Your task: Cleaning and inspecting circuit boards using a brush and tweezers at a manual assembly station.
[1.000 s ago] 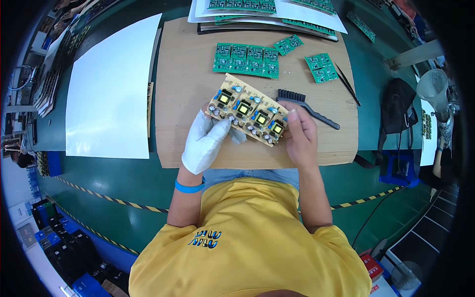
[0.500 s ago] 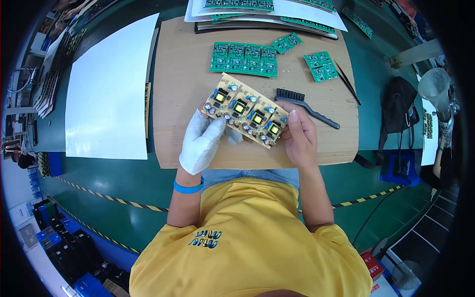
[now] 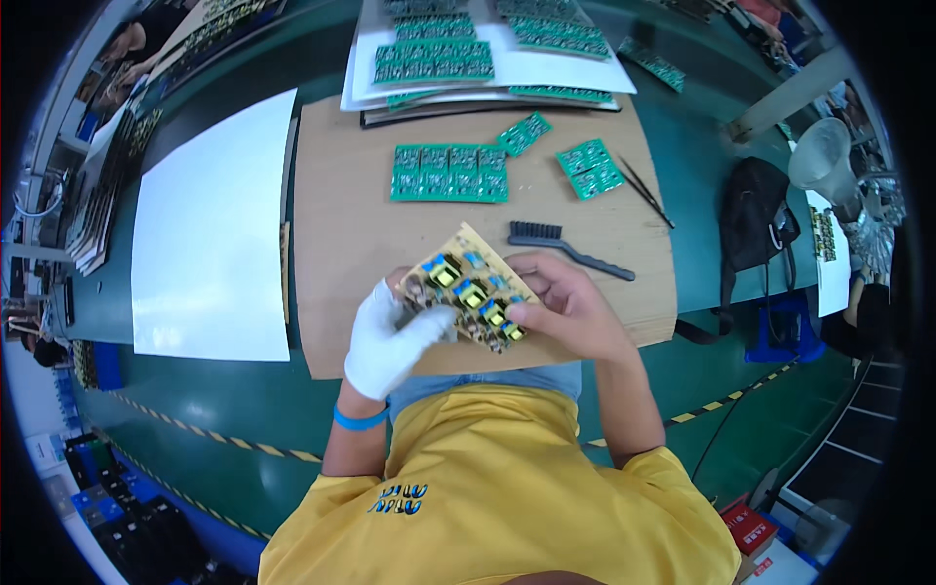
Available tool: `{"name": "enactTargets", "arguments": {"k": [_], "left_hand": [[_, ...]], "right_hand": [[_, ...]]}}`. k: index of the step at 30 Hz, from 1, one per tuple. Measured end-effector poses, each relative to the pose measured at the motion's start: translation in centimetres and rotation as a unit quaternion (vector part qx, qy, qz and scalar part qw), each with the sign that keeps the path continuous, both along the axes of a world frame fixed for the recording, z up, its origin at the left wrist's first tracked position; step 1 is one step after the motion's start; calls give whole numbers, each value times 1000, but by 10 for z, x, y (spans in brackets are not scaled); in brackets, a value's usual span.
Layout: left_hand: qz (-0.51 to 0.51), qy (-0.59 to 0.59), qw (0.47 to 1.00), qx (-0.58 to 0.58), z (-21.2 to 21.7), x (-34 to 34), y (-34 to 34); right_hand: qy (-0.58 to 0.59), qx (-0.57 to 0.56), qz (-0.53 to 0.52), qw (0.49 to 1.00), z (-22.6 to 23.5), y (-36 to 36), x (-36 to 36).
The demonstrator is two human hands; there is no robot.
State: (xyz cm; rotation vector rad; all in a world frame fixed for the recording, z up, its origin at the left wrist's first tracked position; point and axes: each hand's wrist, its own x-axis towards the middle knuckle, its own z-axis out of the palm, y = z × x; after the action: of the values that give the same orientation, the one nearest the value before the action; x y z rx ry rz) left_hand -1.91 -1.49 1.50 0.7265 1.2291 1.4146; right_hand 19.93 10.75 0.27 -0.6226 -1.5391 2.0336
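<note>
A tan circuit board panel [image 3: 472,292] with a row of yellow-and-black transformers and small capacitors is held up between my two hands, tilted and a little smeared by motion. My left hand [image 3: 385,341], in a white glove with a blue band at the wrist, grips its left end. My bare right hand [image 3: 565,304] pinches the right end, thumb on the component side. Just beyond lies a black brush [image 3: 575,254], bristles to the left. Farther off rests a green circuit board panel [image 3: 449,174], with a smaller green board [image 3: 525,134] and a green board pair [image 3: 590,170] to its right.
Cardboard [image 3: 341,224] covers the bench under the work. Behind it, white sheets [image 3: 546,84] carry several green boards. Dark tweezers [image 3: 645,192] lie at the right, near a black bag [image 3: 759,219]. A large white sheet [image 3: 214,234] sits on the left.
The tan board has turned, its right end swinging down toward me and its face tilting. My right thumb has shifted farther onto it. The whole view has moved slightly.
</note>
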Motion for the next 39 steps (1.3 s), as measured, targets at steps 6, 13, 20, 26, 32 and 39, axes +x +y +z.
{"name": "enactTargets", "arguments": {"k": [6,13,20,26,32,39], "left_hand": [[35,339,920,193,49,-3,46],[210,564,783,158,33,-75,170],[160,504,828,185,-20,-112,212],[213,396,871,199,-31,-128,214],[265,434,854,111,-49,-143,228],[197,342,908,141,-55,-154,236]], "right_hand": [[-149,452,-193,858,75,61,22],[-135,647,-241,711,34,221,9],[-276,685,-187,648,17,226,3],[-235,685,-171,668,54,184,-64],[-310,721,-82,614,44,191,-161],[-362,702,15,613,41,223,-180]]}}
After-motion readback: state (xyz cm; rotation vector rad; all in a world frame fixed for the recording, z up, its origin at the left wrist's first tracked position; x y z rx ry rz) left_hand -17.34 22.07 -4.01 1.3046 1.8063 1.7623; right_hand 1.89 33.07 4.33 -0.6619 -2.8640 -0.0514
